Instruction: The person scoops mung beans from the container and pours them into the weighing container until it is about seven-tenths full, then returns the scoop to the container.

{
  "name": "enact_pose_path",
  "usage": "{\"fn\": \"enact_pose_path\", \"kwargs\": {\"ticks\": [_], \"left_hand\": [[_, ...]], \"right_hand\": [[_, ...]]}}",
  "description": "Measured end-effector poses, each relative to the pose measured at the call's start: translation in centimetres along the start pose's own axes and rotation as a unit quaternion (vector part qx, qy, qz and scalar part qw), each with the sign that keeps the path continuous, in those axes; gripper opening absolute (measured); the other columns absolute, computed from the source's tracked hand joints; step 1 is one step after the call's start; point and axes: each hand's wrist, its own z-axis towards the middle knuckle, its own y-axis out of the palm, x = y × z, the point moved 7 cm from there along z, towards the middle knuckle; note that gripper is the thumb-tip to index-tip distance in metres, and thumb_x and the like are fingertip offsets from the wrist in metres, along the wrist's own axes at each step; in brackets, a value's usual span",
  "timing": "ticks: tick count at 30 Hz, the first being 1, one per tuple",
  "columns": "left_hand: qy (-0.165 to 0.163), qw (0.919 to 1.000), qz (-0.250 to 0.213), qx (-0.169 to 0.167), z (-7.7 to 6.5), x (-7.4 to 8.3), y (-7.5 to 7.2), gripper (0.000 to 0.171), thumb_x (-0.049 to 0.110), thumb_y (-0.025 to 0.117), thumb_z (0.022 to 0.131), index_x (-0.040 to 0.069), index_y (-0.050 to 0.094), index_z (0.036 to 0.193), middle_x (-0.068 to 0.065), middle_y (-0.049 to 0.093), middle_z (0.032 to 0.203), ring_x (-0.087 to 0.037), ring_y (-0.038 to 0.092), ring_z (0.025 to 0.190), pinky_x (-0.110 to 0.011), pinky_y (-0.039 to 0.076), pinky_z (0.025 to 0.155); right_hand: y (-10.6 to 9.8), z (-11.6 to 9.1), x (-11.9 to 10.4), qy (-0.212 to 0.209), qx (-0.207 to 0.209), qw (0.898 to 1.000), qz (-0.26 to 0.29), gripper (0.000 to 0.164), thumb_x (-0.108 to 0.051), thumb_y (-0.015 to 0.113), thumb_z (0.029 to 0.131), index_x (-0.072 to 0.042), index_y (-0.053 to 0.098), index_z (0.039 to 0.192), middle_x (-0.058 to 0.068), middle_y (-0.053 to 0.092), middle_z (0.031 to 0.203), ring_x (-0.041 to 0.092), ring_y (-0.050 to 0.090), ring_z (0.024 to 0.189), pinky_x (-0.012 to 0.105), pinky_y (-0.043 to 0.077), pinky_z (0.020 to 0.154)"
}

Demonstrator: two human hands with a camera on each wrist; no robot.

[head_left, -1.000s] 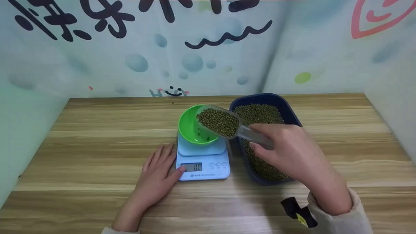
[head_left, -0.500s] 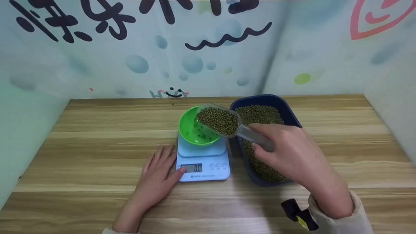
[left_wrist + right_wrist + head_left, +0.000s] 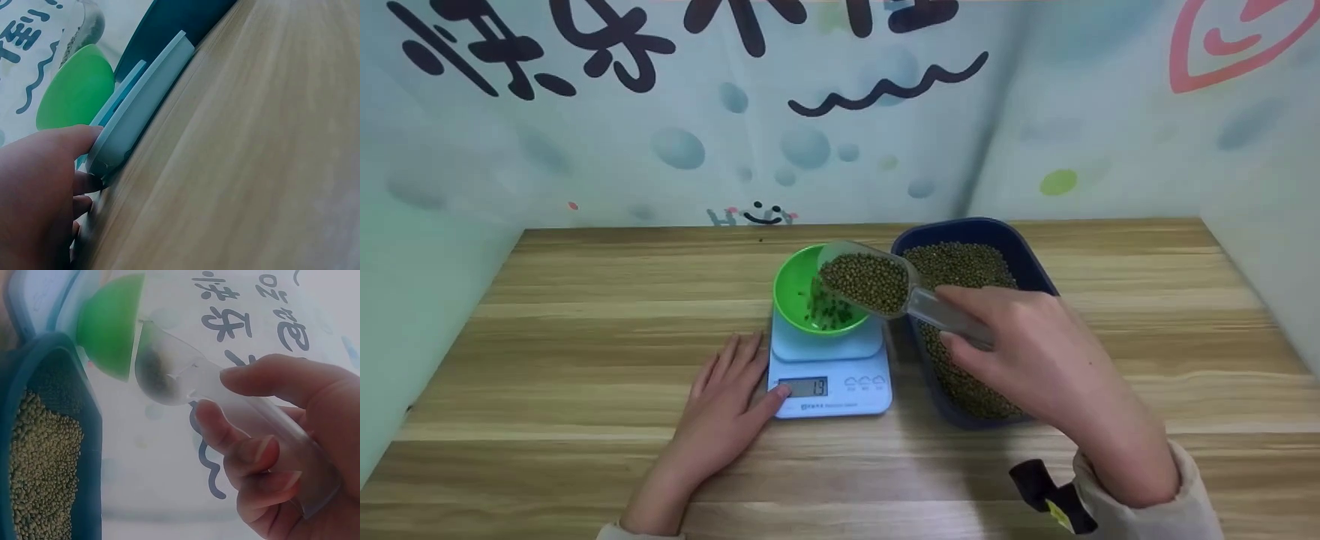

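My right hand (image 3: pixel 1027 345) grips the handle of a clear plastic scoop (image 3: pixel 919 300) heaped with small green beans, likely mung beans. The scoop's mouth overhangs a green bowl (image 3: pixel 795 289), and beans are falling into it. Some loose beans (image 3: pixel 829 311) show in the bowl's bottom. That bowl stands on a pale blue kitchen scale (image 3: pixel 832 405), whose display (image 3: pixel 808 387) appears to read 1.9. Beside the scale my left hand (image 3: pixel 724 416) lies on the table with fingers extended, its thumb touching the scale's left edge. In the right wrist view, fingers and thumb wrap the scoop handle (image 3: pixel 281 444).
A dark blue tub (image 3: pixel 1031 262) of the same beans stands right of the scale, partly under my right forearm. Behind the wooden table (image 3: pixel 585 337) hangs a printed backdrop (image 3: pixel 885 165). A black strap piece (image 3: pixel 1050 495) sits at my right sleeve.
More beans have dropped from the scoop into the green bowl, and the display has gone from 0.0 to about 1.9. Both hands have stayed almost in place.
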Motion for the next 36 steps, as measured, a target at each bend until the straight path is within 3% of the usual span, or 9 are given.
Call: {"fn": "enact_pose_path", "kwargs": {"ticks": [20,36], "left_hand": [[-0.001,1.0000,-0.003,0.000,-0.03,0.12,-0.05,0.068,0.058,0.038,0.091,0.015,0.031,0.144,-0.001,0.016,0.154,-0.024,0.001,0.143,-0.046,-0.002,0.112],[0.009,0.9999,-0.001,0.007,-0.08,0.20,-0.10,0.068,0.057,0.039,0.092,0.014,0.032,0.143,-0.002,0.017,0.153,-0.024,0.004,0.142,-0.046,-0.001,0.112]], "right_hand": [[0.01,-0.16,0.12,0.000,-0.004,1.000,-0.004,0.036,-0.023,0.066,0.082,-0.019,0.064,0.117,-0.004,0.068,0.093,0.008,0.053,0.064,0.026,0.046,0.055],[-0.12,-0.41,0.10,-0.019,0.026,0.999,-0.013,0.037,-0.024,0.069,0.081,-0.017,0.064,0.117,-0.001,0.069,0.095,0.011,0.063,0.074,0.033,0.052,0.062]]}}
